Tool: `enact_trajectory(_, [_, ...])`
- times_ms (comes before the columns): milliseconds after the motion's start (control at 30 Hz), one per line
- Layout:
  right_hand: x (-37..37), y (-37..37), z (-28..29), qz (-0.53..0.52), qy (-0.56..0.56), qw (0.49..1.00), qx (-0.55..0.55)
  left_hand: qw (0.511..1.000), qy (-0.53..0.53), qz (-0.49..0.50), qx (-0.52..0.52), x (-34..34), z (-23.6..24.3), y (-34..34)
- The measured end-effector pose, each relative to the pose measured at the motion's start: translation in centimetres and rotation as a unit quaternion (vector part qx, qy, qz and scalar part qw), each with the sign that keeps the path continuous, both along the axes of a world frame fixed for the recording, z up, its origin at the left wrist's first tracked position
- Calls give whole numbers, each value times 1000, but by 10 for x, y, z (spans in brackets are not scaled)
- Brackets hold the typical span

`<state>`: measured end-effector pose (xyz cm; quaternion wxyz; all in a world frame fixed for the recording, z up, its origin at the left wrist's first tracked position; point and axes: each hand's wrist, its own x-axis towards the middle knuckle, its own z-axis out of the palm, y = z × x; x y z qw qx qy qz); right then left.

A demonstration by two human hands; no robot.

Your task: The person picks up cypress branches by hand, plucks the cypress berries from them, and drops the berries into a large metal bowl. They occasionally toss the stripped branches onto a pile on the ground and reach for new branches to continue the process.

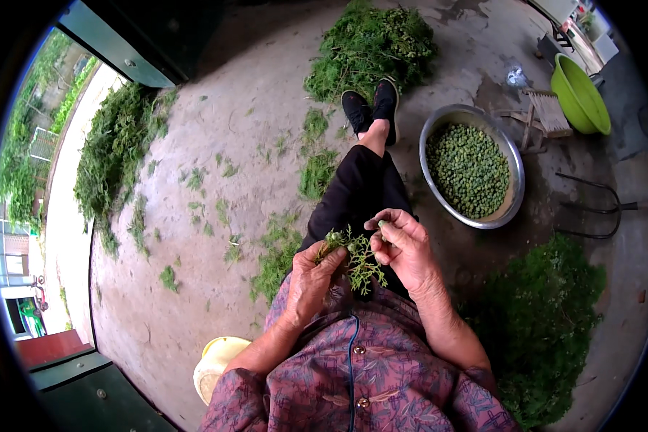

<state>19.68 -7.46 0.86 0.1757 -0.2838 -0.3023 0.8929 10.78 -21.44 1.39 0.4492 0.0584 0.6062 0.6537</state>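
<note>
Clamping a feathery green conifer sprig (360, 265), bearing a few round berries, between thumb and fingers of the left hand (315, 281). Pinching a small round green berry (382, 225) in the right hand (407, 252), just right of the sprig. Looks well advanced, judging by the many loose green berries (468, 169) in the wide silver metal basin (459, 115) beyond and right of the right hand. Seems unfinished, given the held sprig and the bushy green branch heap (371, 47) beyond both hands, perhaps unpicked.
</note>
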Motion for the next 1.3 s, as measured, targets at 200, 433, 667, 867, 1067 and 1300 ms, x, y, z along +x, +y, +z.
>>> enact_trajectory(200, [9,-3,6,74,41,996,37,999,48,4,-10,-1,4,3])
enact_trajectory(433, [3,-20,-3,60,-100,844,523,1000,18,-18,-10,-2,3,1])
enact_trajectory(667, [9,6,-3,-13,19,1000,-16,923,365,-78,-95,-2,-21,-6])
enact_trajectory(867, [8,2,-6,117,15,993,15,841,512,-139,-104,-2,-3,-5])
enact_trajectory(1067, [0,-12,8,162,-85,914,362,794,564,-193,-119,-3,-2,-5])
enact_trajectory(1300, [2,-3,-17,-32,-14,998,-46,894,414,-153,-73,-2,-10,-6])
